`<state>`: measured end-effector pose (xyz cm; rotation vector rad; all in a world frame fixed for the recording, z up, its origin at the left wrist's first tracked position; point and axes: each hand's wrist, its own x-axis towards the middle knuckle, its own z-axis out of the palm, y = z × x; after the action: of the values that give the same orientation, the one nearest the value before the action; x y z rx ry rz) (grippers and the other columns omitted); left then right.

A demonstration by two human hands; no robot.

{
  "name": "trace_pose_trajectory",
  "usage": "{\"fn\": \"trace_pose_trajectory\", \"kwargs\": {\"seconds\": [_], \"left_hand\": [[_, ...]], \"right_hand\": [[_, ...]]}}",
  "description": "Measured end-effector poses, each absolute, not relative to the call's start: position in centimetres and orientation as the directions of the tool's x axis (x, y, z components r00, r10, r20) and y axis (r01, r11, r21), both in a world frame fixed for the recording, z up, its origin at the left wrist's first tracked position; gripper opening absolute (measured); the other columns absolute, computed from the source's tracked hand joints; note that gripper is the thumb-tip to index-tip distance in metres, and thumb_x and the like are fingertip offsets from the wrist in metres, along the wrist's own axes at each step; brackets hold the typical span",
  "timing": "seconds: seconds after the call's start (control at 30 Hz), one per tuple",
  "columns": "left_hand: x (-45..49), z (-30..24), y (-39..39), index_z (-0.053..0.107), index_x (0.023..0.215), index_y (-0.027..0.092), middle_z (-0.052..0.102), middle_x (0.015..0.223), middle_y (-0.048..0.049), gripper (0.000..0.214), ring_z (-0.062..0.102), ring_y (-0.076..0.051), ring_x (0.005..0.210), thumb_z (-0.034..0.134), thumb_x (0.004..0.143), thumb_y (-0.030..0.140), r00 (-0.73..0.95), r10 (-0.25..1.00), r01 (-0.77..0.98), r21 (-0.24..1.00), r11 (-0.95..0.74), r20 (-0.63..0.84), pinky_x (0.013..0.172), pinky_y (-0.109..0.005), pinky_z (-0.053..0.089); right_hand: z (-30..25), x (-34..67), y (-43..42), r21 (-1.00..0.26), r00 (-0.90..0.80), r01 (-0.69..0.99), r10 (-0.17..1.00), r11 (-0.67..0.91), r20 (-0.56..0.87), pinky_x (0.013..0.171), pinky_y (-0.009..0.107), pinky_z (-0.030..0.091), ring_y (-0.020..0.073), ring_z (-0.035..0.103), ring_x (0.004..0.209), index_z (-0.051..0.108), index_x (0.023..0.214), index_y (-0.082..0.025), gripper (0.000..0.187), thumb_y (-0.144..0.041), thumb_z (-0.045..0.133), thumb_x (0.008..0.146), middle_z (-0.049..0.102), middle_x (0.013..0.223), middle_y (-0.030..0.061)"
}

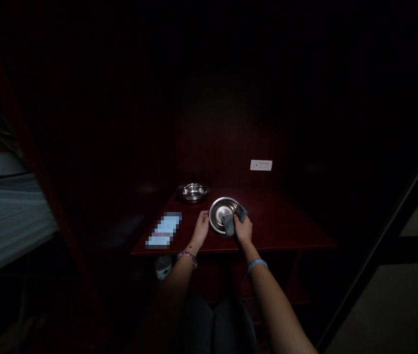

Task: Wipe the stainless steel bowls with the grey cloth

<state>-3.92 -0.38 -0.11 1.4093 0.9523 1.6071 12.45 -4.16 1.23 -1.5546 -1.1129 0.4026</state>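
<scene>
A shiny metal bowl (220, 210) is tilted toward me over the dark red wooden surface. My left hand (202, 227) grips its left rim, fingers partly hidden behind the edge. In my right hand (243, 229) is a grey cloth (228, 225), pressed against the right side of the bowl and draped over its inside and rim. Whether the bowl's underside touches the surface cannot be made out. Farther back on the left, metal bowls (192, 198) sit in what looks like a stack.
The reddish wooden shelf (275, 231) has a front edge near my wrists. A blurred-out bright flat rectangle (164, 230) lies at left. A white socket panel (261, 165) is on the back wall. Below the shelf stands a pale container (163, 267). Dark side walls enclose the space.
</scene>
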Motion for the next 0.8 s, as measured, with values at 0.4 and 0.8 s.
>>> {"fn": "trace_pose_trajectory", "kwargs": {"seconds": [0.4,0.8], "left_hand": [[-3.88,-0.20,-0.30,0.052,0.090,0.020,0.056,0.081,-0.0014,0.017,0.052,-0.014,0.073,0.044,0.084,0.033,-0.074,0.916,-0.061,0.915,-0.399,0.394,0.074,-0.029,0.045],[-3.79,-0.06,-0.44,0.052,0.086,0.020,0.058,0.083,-0.0026,0.024,0.054,-0.016,0.080,0.043,0.087,0.043,-0.057,0.923,-0.090,0.919,-0.384,0.380,0.081,-0.032,0.046]], "right_hand": [[1.26,12.42,-4.08,-0.898,0.492,0.435,0.818,0.068,0.300,0.088,0.027,0.048,0.0208,0.065,0.099,0.066,0.112,-0.019,0.036,-0.037,0.053,0.083,0.071,0.104,0.0083],[1.40,12.46,-4.05,-0.899,0.483,0.438,0.837,0.025,0.259,0.088,0.029,0.048,0.0226,0.065,0.099,0.066,0.113,-0.019,0.039,-0.040,0.053,0.083,0.070,0.105,0.0094]]}}
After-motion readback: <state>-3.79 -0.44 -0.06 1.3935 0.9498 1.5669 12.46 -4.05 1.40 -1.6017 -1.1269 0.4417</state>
